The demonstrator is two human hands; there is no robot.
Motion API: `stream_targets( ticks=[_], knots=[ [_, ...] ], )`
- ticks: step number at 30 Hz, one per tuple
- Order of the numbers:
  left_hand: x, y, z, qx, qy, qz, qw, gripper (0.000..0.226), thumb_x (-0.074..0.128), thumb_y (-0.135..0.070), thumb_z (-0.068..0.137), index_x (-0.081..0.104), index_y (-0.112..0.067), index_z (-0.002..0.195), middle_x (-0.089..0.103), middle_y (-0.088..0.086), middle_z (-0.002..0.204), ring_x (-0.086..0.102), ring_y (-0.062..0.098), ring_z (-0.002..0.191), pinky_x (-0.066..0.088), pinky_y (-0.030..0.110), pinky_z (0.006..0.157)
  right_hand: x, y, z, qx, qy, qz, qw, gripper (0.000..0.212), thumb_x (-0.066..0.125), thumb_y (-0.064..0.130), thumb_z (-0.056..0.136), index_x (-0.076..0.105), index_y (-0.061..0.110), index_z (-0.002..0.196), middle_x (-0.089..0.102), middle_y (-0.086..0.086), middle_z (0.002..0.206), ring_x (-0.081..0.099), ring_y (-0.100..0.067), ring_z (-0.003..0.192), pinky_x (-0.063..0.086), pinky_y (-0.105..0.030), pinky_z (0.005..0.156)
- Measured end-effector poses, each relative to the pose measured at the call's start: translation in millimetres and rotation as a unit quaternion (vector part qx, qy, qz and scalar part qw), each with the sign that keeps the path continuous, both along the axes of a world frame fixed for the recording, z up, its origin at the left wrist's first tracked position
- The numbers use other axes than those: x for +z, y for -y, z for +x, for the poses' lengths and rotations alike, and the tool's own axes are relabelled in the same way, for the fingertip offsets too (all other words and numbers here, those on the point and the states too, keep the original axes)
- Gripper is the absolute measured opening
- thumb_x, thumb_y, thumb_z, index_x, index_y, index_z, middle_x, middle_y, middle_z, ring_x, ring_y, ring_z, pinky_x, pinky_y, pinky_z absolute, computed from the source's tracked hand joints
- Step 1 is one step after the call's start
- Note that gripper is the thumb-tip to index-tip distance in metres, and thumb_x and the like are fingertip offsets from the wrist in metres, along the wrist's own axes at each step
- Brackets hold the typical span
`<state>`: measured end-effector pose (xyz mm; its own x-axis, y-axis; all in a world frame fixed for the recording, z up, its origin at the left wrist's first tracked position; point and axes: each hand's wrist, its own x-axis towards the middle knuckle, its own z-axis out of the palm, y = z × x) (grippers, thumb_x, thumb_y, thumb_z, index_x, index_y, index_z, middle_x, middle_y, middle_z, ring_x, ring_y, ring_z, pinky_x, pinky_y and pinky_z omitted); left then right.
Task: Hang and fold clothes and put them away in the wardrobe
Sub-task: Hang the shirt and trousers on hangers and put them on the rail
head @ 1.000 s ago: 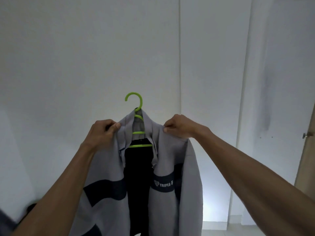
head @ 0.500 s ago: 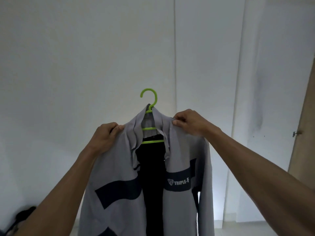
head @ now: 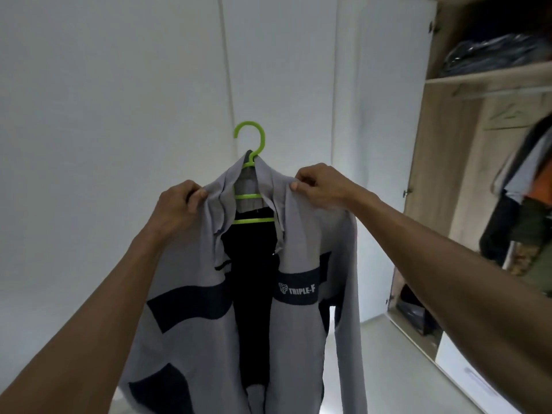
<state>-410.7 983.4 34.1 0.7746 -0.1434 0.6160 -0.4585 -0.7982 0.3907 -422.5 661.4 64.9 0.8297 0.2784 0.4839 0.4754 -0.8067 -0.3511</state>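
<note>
A light grey jacket (head: 301, 243) with dark bands and a "TRIPLE-F" logo hangs on a lime green hanger (head: 252, 144), held up in front of me. My left hand (head: 176, 204) grips the jacket's left shoulder. My right hand (head: 319, 185) pinches its right shoulder near the collar. The jacket front is open and dark inside. The hanger's hook stands free above the collar, hooked on nothing. The open wardrobe (head: 442, 150) is at the right.
Inside the wardrobe a shelf (head: 490, 76) carries dark folded clothes, and below it a rail (head: 504, 92) has several garments (head: 525, 198) hanging. White wall panels fill the left and centre. A pale floor shows at the bottom right.
The view has swung to the right, bringing the open wardrobe into sight. Both hands keep the same hold on the jacket's shoulders, carrying it along.
</note>
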Motion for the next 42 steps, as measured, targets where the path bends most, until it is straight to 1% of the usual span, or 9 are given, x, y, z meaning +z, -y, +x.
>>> stream_targets(
  ticks=[3,7,11,14,21,26,35,39,42],
  knots=[
    [0,30,11,-0.07,-0.011,0.001,0.998,0.03,0.047,-0.034,0.103,0.061,-0.015,0.085,0.06,-0.002,0.078,0.054,0.019,0.075,0.036,0.028,0.062,-4,22,-11,-0.044,-0.012,0.053,0.998,0.024,0.058,0.03,0.096,0.068,0.009,0.089,0.062,0.004,0.074,0.053,-0.009,0.066,0.041,-0.024,0.062],
    [-3,75,27,-0.123,-0.005,-0.019,0.992,0.036,0.053,-0.039,0.101,0.067,-0.009,0.086,0.067,0.007,0.083,0.06,0.023,0.08,0.043,0.034,0.069,-1,52,-27,-0.063,-0.084,0.089,0.99,0.021,0.059,0.032,0.094,0.074,0.019,0.102,0.07,0.007,0.097,0.063,-0.007,0.089,0.049,-0.024,0.074],
    [-8,131,49,-0.14,0.012,-0.016,0.99,0.037,0.048,-0.038,0.102,0.065,-0.007,0.092,0.067,0.012,0.091,0.059,0.03,0.086,0.043,0.038,0.075,0,93,-39,-0.091,-0.083,0.076,0.989,0.022,0.064,0.048,0.093,0.074,0.029,0.087,0.072,0.007,0.083,0.065,-0.005,0.075,0.048,-0.02,0.064],
    [-14,179,68,-0.17,0.012,0.003,0.985,0.036,0.044,-0.039,0.103,0.061,-0.009,0.095,0.065,0.011,0.095,0.057,0.03,0.089,0.043,0.039,0.076,-4,132,-40,-0.122,-0.07,0.078,0.987,0.027,0.067,0.047,0.092,0.074,0.023,0.081,0.069,0.002,0.075,0.059,-0.006,0.066,0.047,-0.024,0.063],
    [-36,291,111,-0.217,0.0,0.01,0.976,0.031,0.046,-0.039,0.101,0.062,-0.015,0.089,0.065,0.006,0.088,0.058,0.028,0.083,0.045,0.039,0.074,-14,229,-23,-0.185,-0.1,0.077,0.975,0.028,0.07,0.039,0.089,0.076,0.013,0.08,0.071,-0.01,0.083,0.058,-0.011,0.071,0.045,-0.029,0.063],
    [-41,397,152,-0.234,0.004,0.0,0.972,0.031,0.046,-0.037,0.102,0.062,-0.015,0.087,0.064,0.004,0.085,0.057,0.025,0.08,0.045,0.04,0.074,-12,323,11,-0.178,-0.121,0.1,0.971,0.017,0.069,0.029,0.09,0.072,0.024,0.074,0.065,0.009,0.073,0.056,-0.006,0.068,0.041,-0.021,0.059],
    [-18,573,245,-0.227,0.039,-0.023,0.973,0.042,0.036,-0.044,0.098,0.061,-0.013,0.083,0.06,0.002,0.081,0.055,0.024,0.075,0.043,0.039,0.069,18,461,78,-0.186,-0.133,0.174,0.958,0.032,0.066,0.024,0.09,0.063,0.023,0.058,0.059,0.005,0.068,0.054,-0.012,0.065,0.041,-0.025,0.062],
    [-21,626,285,-0.234,0.042,-0.02,0.971,0.051,0.026,-0.049,0.094,0.06,-0.013,0.08,0.058,0.004,0.079,0.054,0.026,0.074,0.043,0.041,0.068,17,500,111,-0.19,-0.148,0.211,0.947,0.013,0.065,0.024,0.086,0.075,0.014,0.085,0.073,-0.011,0.084,0.067,-0.025,0.075,0.053,-0.037,0.07],
    [-23,664,315,-0.247,0.034,-0.031,0.968,0.05,0.027,-0.044,0.095,0.06,-0.012,0.076,0.059,0.006,0.077,0.054,0.027,0.072,0.042,0.041,0.067,16,528,141,-0.208,-0.156,0.224,0.939,0.017,0.065,0.025,0.082,0.075,0.014,0.091,0.075,-0.013,0.089,0.068,-0.028,0.076,0.053,-0.039,0.072]
  ],
)
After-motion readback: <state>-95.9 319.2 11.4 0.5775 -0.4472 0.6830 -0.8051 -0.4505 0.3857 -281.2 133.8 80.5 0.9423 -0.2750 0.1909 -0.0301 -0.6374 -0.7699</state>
